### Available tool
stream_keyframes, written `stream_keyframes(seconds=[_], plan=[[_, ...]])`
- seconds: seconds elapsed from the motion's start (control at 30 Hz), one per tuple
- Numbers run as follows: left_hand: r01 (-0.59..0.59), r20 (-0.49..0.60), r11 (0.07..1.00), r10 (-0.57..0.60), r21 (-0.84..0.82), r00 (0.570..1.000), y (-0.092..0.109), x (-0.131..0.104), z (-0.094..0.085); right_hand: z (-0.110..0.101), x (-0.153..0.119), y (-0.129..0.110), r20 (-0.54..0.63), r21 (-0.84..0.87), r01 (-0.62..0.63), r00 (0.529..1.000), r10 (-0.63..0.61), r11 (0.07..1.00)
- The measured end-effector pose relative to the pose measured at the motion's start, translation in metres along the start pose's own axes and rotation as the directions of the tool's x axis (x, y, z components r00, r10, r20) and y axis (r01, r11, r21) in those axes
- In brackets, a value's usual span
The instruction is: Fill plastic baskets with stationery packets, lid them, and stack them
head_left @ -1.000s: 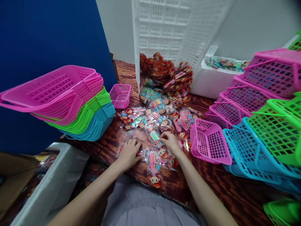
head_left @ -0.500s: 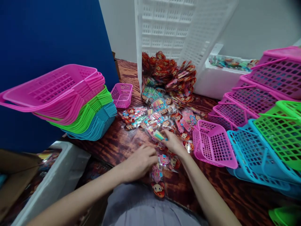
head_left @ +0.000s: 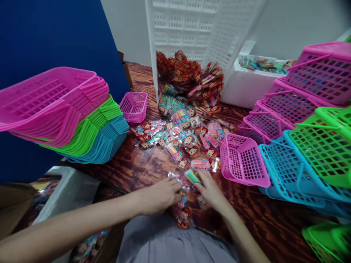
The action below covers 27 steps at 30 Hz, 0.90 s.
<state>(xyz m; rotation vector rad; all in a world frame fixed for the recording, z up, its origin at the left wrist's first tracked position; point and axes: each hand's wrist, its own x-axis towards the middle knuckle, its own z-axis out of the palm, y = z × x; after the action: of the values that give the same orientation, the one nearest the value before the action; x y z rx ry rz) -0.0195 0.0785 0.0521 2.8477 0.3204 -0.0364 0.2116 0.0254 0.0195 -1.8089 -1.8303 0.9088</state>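
Near the front edge of the wooden table, my left hand [head_left: 161, 195] is closed on clear-wrapped packets [head_left: 183, 217] with red-haired doll faces, which hang toward my lap. To its right, my right hand [head_left: 210, 188] pinches a packet with yellow, green and blue stripes [head_left: 192, 176] between thumb and fingers. Just beyond both hands spreads a loose pile of similar packets [head_left: 189, 140]. A pink-striped packet [head_left: 200, 164] lies flat above my right hand.
A tipped white crate [head_left: 183, 27] spills packets at the back. Stacked baskets [head_left: 93, 128] stand left; a pink basket [head_left: 244, 160] and blue baskets [head_left: 290, 175] stand right. One small pink basket [head_left: 134, 107] is behind. A white foam box [head_left: 79, 186] sits low left.
My right hand has drawn back from the pile toward my left hand, bringing the striped packet. The packets at my left hand have bunched together. The view has shifted slightly.
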Motion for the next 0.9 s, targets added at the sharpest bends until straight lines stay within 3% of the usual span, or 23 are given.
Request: stream_keyframes(seconds=[0.07, 0.13, 0.23, 0.33, 0.43, 0.53, 0.63, 0.7, 0.83, 0.9], plan=[[-0.153, 0.043, 0.987, 0.151, 0.056, 0.988, 0.007, 0.012, 0.001, 0.007, 0.003, -0.002, -0.012, -0.198, 0.031, 0.999, -0.034, 0.98], [-0.189, 0.057, 0.976, 0.184, 0.109, 0.981, 0.009, 0.019, 0.003, 0.009, 0.006, -0.005, 0.005, -0.314, 0.03, 1.0, -0.03, 0.949], [-0.142, 0.075, 0.981, 0.133, 0.133, 0.988, 0.006, 0.015, 0.008, 0.005, 0.005, -0.003, 0.059, -0.232, 0.052, 0.997, -0.04, 0.971], [-0.022, 0.048, 0.995, 0.018, 0.093, 0.999, 0.002, 0.002, 0.013, 0.001, 0.001, -0.002, 0.047, -0.088, 0.085, 0.996, -0.081, 0.993], [0.113, 0.015, 0.992, -0.114, 0.051, 0.993, 0.0, -0.006, 0.018, 0.0, -0.002, -0.01, -0.015, -0.166, 0.134, 0.99, -0.138, 0.977], [0.187, 0.066, 0.98, -0.191, 0.069, 0.979, -0.002, -0.006, 0.018, 0.003, -0.005, -0.023, -0.066, -0.301, 0.182, 0.975, -0.211, 0.936], [0.182, 0.091, 0.978, -0.191, 0.099, 0.977, -0.001, -0.005, 0.014, 0.006, -0.01, -0.031, -0.158, -0.398, 0.202, 0.946, -0.284, 0.895], [0.145, 0.031, 0.983, -0.149, 0.115, 0.988, 0.002, -0.008, 0.011, 0.006, -0.014, -0.031, -0.169, -0.449, 0.205, 0.936, -0.308, 0.87], [0.118, -0.133, 0.982, -0.099, 0.144, 0.986, 0.009, -0.02, 0.016, 0.008, -0.024, -0.023, -0.029, -0.494, 0.165, 0.978, -0.206, 0.854], [0.152, -0.132, 0.98, -0.135, 0.125, 0.982, 0.012, -0.027, 0.021, 0.008, -0.029, -0.02, 0.032, -0.489, 0.147, 0.988, -0.151, 0.86]])
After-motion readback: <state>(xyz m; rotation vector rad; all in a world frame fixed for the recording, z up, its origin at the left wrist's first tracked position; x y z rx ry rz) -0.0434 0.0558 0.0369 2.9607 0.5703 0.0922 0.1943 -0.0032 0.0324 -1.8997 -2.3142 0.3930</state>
